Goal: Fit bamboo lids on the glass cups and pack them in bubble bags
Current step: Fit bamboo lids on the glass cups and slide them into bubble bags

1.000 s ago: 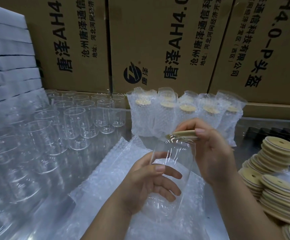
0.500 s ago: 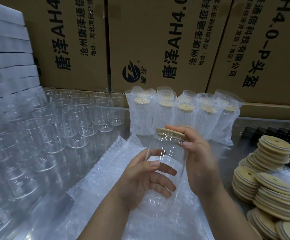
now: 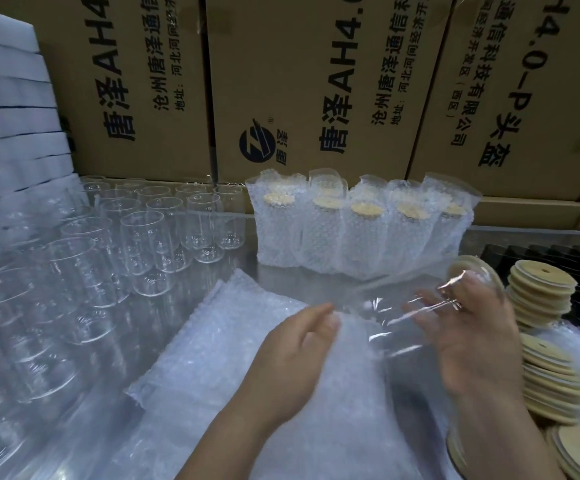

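A clear glass cup (image 3: 396, 306) lies tilted on its side in the air, its bamboo lid (image 3: 468, 266) fitted and facing right. My right hand (image 3: 472, 337) grips the cup from behind; the fingers show through the glass. My left hand (image 3: 288, 355) is off the cup, with thumb and curved fingers at the top of the flat bubble bags (image 3: 233, 341) just below the cup's base. Motion blur hides whether it pinches a bag. Several packed, lidded cups in bubble bags (image 3: 357, 226) stand upright behind.
Rows of empty glass cups (image 3: 143, 237) fill the left side. Stacks of loose bamboo lids (image 3: 541, 292) sit at the right, in front of a black tray (image 3: 558, 251). Cardboard boxes (image 3: 316, 81) wall the back; white foam sheets (image 3: 4, 116) are piled at the far left.
The cup has swung from upright to lying sideways, lid end moved right. My left hand released the cup and dropped to the bubble bags; my right hand keeps its hold.
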